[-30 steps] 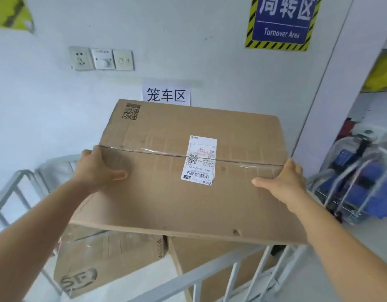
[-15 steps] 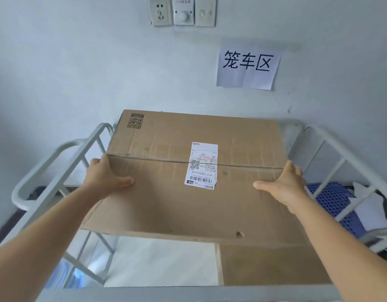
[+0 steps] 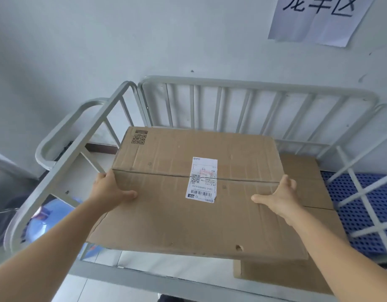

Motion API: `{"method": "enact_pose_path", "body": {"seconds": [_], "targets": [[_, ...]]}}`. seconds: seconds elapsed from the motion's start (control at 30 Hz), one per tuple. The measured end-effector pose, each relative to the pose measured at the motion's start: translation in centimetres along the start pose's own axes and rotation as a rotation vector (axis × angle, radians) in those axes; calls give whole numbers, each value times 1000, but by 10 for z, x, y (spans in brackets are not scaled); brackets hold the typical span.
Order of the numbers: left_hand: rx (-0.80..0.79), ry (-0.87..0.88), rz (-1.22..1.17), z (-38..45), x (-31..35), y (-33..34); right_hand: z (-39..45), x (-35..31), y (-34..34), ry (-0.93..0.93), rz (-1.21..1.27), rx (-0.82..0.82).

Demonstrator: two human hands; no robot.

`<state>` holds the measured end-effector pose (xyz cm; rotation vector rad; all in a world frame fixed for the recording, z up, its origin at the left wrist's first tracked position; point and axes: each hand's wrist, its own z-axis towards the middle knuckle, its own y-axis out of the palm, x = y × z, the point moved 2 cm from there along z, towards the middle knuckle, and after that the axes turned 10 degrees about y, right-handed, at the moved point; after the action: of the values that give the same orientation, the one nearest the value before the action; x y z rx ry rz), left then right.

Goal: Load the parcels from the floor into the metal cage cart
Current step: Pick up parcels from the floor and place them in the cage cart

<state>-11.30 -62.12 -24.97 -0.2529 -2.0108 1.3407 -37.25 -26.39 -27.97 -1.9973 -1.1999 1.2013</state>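
The large flat brown cardboard parcel (image 3: 196, 192) with a white shipping label (image 3: 202, 180) on top now sits lower than half a second ago, held down between the rails of the grey metal cage cart (image 3: 253, 86), whose far barred wall has come fully into sight. The wall sockets seen earlier have left the view, and the white paper sign with black characters (image 3: 316, 18) has slid to the top right corner.

The left hand (image 3: 110, 190) grips the parcel's left edge, thumb laid across the top face and fingers curled round the side. The right hand (image 3: 277, 196) grips the right edge the same way, thumb on top, fingers wrapped over the edge. Whether the parcel's underside touches anything cannot be told.

Under its right part, a second brown cardboard box (image 3: 306, 177) lies inside the cart, reaching from the far right to the near rail. Right of the cart is a blue perforated plastic surface (image 3: 358, 205), seen through the side bars. Outside the left rail stands a blue water jug (image 3: 46, 223). A pale grey-white wall (image 3: 101, 51) rises behind, meeting a light floor.
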Motion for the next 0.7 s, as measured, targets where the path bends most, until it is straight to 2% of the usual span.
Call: {"method": "enact_pose_path", "body": {"seconds": [0.5,0.7], "targets": [[-309,-153,107,70,-111,92,37,6,147,228,-189,-195],[-370,-169,98,101,-151,127,54,16,200,315,-254,-243]]}}
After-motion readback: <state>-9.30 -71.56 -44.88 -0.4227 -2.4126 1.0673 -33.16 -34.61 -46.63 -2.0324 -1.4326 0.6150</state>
